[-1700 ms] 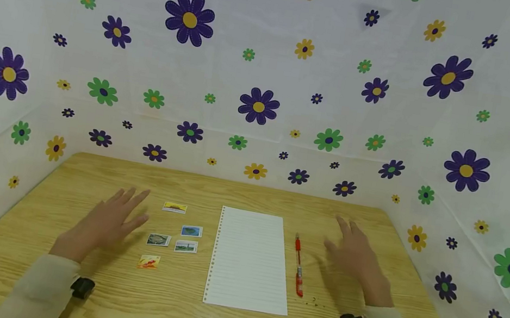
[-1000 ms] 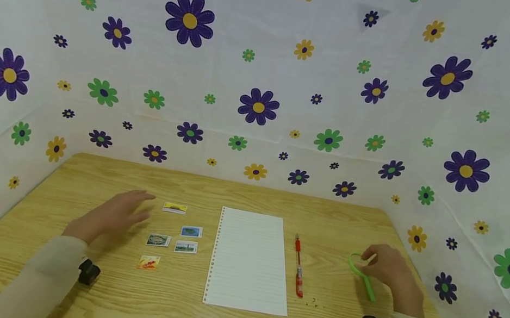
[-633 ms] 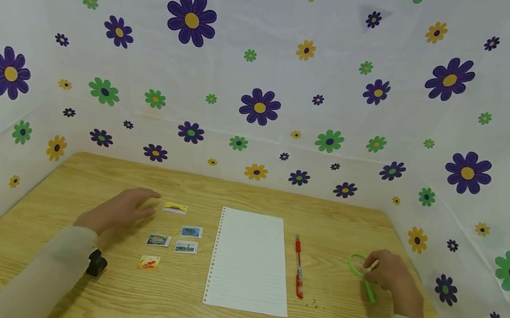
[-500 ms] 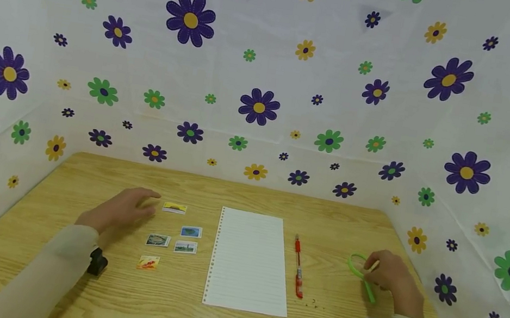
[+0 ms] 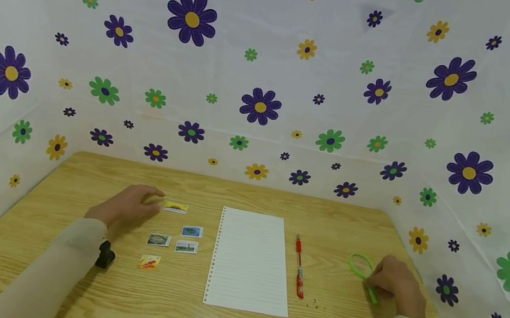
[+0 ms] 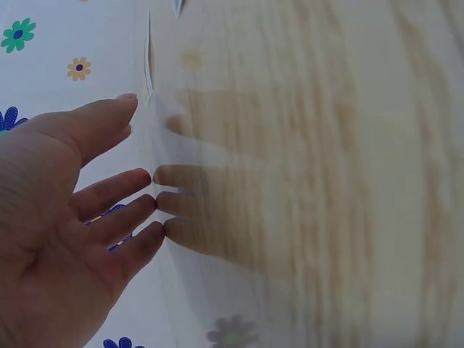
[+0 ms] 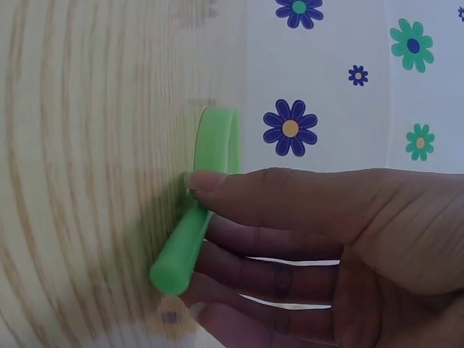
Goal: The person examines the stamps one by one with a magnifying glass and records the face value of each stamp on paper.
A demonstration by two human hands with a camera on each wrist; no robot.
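At the right of the table lies a green magnifying glass (image 5: pixel 360 264). My right hand (image 5: pixel 396 283) pinches it where the ring meets the handle. Up close in the right wrist view, my thumb lies against the green frame (image 7: pixel 216 138), and the other fingers curl in behind the handle. My left hand (image 5: pixel 130 203) rests at the far left with relaxed fingers, nothing in it. Its fingertips touch the tabletop in the left wrist view. Just right of that hand is a yellow stamp (image 5: pixel 175 207), apart from the fingers.
Several more stamps lie nearby, including a blue one (image 5: pixel 192 231) and a red-yellow one (image 5: pixel 149 262). A lined paper sheet (image 5: pixel 250 263) occupies the middle. A red pen (image 5: pixel 300 267) lies to its right, with small dark specks below. Flowered cloth (image 5: pixel 268 73) walls the table's back and sides.
My right hand has come from beside the pen to the magnifying glass and shifted from its ring down to the handle's neck. My left hand has moved rightward, nearer the yellow stamp.
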